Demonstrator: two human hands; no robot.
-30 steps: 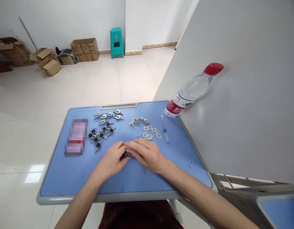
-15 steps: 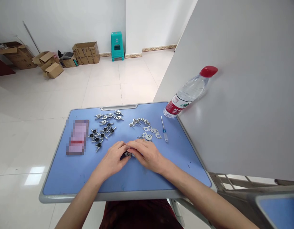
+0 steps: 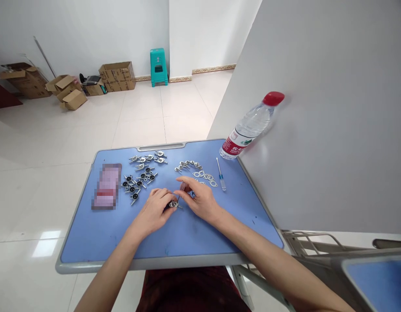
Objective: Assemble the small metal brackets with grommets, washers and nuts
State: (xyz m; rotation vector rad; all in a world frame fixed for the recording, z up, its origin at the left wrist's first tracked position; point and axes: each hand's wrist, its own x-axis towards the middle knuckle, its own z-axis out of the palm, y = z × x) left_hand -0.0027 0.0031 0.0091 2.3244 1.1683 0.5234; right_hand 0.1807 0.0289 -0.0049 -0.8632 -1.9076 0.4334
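Note:
My left hand (image 3: 155,211) is closed near the middle of the blue table, its thumb and fingers gripping a small metal fitting (image 3: 173,203) with a thin prong sticking out to the right. The fingers partly cover the fitting. Just right of it, my right hand (image 3: 200,197) has thumb and fingers curled around something slim that reaches down towards the fitting; I cannot make out what it is. Flat metal gaskets (image 3: 213,183) and small loose hardware lie beyond the right hand, some hidden by it. Fittings with black centres (image 3: 139,183) are grouped left of my hands.
Silver brackets (image 3: 141,159) lie at the back, curved metal pieces (image 3: 188,164) right of them. A screwdriver (image 3: 221,180) and a water bottle (image 3: 246,130) are at the right, beside a grey panel (image 3: 333,130). A blurred phone-like rectangle (image 3: 106,186) lies left. Stool (image 3: 159,67) and cartons (image 3: 117,77) stand beyond.
My right hand has lifted and opened out somewhat from the fitting, showing more of it. The left hand keeps its grip. The whole view has shifted slightly.

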